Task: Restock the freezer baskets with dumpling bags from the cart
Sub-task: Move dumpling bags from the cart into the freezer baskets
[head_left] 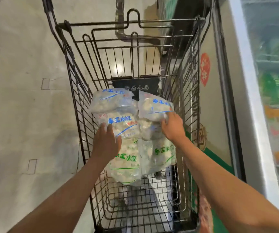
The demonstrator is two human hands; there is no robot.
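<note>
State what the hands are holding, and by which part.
Left hand rests on a blue-print bag's near edge; right hand grips another blue-print bag's near edge.

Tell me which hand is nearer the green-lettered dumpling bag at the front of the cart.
Left. The left hand lies just above the green-lettered bag, touching a blue-lettered bag. The right hand grips another blue-lettered bag farther up.
</note>
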